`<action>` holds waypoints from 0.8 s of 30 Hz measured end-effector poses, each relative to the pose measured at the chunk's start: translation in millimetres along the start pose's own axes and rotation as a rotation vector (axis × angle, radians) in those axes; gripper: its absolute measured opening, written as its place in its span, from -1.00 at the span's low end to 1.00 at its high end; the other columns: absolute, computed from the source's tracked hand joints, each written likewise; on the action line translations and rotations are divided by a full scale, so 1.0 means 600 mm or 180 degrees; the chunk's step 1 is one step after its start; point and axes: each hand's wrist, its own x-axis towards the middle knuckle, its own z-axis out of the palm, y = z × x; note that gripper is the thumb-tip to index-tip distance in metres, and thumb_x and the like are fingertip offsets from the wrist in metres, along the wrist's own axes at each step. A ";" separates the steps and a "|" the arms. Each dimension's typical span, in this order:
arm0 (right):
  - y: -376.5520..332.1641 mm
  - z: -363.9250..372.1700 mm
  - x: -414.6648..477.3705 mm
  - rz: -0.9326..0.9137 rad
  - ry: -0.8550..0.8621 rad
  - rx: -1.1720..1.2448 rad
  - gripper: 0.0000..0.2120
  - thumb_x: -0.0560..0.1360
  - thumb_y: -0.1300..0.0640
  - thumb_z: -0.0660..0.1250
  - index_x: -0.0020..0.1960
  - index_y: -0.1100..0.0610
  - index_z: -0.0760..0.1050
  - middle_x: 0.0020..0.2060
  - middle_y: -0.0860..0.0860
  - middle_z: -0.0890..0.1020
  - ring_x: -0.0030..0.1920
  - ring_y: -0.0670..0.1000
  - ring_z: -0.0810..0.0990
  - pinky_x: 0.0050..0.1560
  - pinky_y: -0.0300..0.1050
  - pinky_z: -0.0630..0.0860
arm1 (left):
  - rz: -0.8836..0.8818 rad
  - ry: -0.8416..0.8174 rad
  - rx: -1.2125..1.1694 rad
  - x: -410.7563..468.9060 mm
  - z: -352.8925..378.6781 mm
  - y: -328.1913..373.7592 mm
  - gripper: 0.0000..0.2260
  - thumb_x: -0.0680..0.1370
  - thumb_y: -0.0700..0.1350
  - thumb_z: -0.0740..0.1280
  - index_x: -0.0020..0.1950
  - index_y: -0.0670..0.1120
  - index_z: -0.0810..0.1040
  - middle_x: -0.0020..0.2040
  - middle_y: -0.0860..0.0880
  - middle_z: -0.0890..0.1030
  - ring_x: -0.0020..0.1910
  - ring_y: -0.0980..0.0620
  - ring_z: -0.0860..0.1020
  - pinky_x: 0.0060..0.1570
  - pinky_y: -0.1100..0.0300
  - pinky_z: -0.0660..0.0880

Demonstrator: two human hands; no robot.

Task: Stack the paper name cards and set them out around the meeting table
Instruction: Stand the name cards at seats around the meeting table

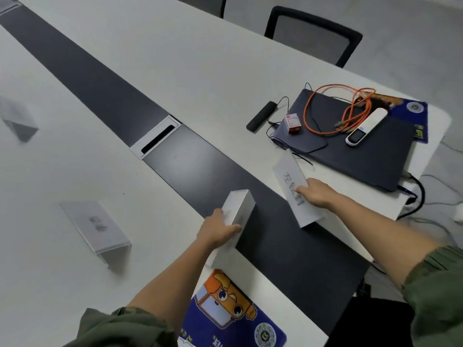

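Note:
My left hand [217, 230] grips a folded white name card [236, 209] standing at the near edge of the table's dark centre strip [175, 156]. My right hand [316, 195] rests on another white name card [290, 179] with dark handwriting, across the strip near the laptop. A third name card [96, 225] stands tent-like on the white table [200, 58] at my left. A fourth card [16, 118], blurred, stands at the far left edge.
A closed dark laptop [370, 151] at the right carries an orange cable [335, 108], a white handheld device [365, 126] and a small red-and-white box [292, 123]. A black remote [261, 116], a cable hatch [155, 137], a cartoon mat [230, 311] and a black chair [313, 33] surround them.

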 end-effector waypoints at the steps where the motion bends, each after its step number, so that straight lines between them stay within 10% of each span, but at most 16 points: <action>1: -0.003 -0.002 0.003 -0.0022 0.0023 -0.0072 -0.55 0.55 -0.08 0.21 0.33 0.17 0.38 0.25 0.14 0.54 0.16 0.19 0.53 0.19 0.08 0.48 | 0.0035 0.0035 0.0037 0.007 -0.001 0.007 -0.38 0.47 0.18 0.37 0.44 0.00 0.24 0.32 -0.07 0.42 0.10 0.03 0.44 0.05 0.14 0.51; 24: -0.097 0.055 -0.102 -0.1327 0.1280 -0.1502 -0.46 0.53 -0.01 0.27 0.49 0.00 0.26 0.37 0.05 0.40 0.34 0.11 0.36 0.13 0.04 0.46 | 0.0288 0.0621 -0.0222 -0.025 -0.063 -0.052 -0.44 0.55 0.25 0.23 0.40 -0.09 0.42 0.37 -0.09 0.49 0.28 -0.10 0.49 0.25 -0.02 0.46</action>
